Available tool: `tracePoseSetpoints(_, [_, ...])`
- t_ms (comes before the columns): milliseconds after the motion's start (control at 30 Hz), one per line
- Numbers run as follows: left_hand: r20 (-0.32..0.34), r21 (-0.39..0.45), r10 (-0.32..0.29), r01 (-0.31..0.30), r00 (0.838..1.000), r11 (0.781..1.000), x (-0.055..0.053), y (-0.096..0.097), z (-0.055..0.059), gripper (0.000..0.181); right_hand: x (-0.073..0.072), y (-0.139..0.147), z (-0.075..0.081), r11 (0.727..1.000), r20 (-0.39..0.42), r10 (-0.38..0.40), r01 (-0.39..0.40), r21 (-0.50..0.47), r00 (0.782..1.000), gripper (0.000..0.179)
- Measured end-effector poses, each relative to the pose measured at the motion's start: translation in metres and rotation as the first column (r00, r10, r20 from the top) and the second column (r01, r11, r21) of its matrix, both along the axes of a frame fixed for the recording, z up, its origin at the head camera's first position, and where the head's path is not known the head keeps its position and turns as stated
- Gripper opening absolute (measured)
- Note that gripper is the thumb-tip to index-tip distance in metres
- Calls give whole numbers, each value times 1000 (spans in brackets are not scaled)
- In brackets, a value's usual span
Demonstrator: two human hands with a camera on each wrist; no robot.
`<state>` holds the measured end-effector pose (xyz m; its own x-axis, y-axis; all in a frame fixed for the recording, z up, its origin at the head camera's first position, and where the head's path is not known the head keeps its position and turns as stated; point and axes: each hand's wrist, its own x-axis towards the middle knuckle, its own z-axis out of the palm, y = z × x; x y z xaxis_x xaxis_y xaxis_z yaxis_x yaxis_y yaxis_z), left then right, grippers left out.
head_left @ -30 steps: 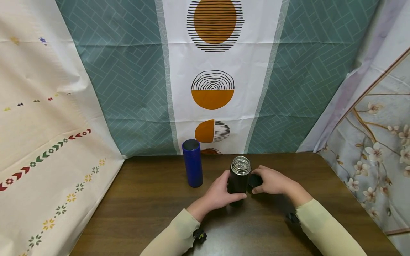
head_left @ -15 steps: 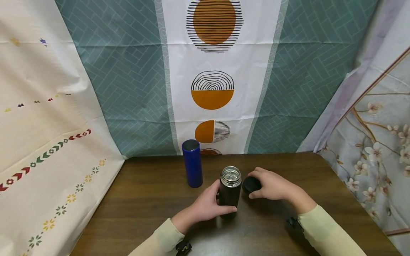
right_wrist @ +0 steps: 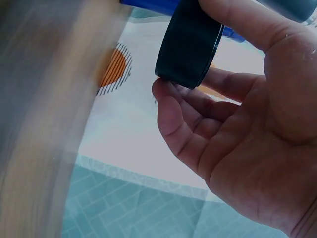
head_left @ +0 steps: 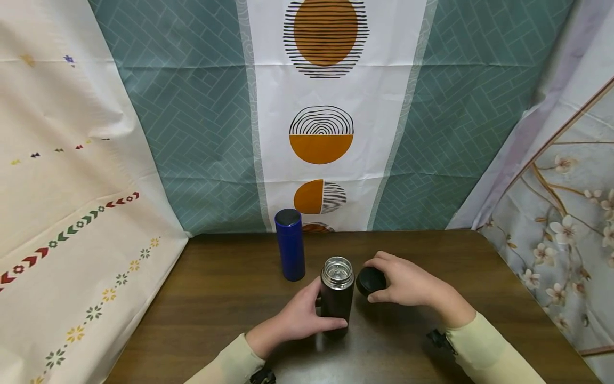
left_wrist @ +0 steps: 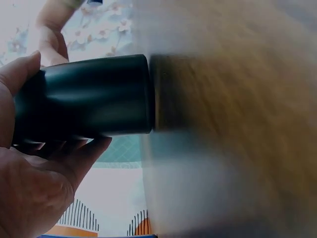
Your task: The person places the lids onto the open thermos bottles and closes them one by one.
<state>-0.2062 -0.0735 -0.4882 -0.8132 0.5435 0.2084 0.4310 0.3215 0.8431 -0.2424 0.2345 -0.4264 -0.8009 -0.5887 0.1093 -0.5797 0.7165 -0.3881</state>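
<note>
A black thermos bottle [head_left: 336,304] stands upright near the middle of the table, its steel-rimmed mouth uncovered. My left hand [head_left: 298,314] grips its body from the left, thumb in front. In the left wrist view the base of the bottle [left_wrist: 99,96] is at the tabletop or very slightly above it; I cannot tell which. Just right of the bottle, my right hand [head_left: 408,282] pinches a round black lid [head_left: 371,281] between thumb and fingers. The right wrist view has the lid [right_wrist: 190,47] held clear of the table, tilted.
Behind and left of the black bottle, a blue thermos [head_left: 290,246] with a dark top stands upright. Brown wooden table [head_left: 211,298] lies under everything. Patterned cloths [head_left: 201,117] hang along the back and both sides.
The black thermos has come left and nearer in my left hand. My right hand has brought the lid a little left and nearer, staying beside the bottle. The blue thermos has not moved.
</note>
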Motion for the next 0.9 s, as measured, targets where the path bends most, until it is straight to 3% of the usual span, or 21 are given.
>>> tracePoseSetpoints(400, [2,1,-3,3,1000,1000,6,-13,-1,82,5,-15,17,994,-5,73,-73,-84,997,61])
tracePoseSetpoints(700, [15,0,-17,17,1000,1000,3,-16,-3,81,4,-17,48,980,45,100,-90,-178,994,61])
tracePoseSetpoints(900, [25,3,-36,36,999,999,2,-17,-4,81,1,-16,66,973,17,141,-135,-188,990,60])
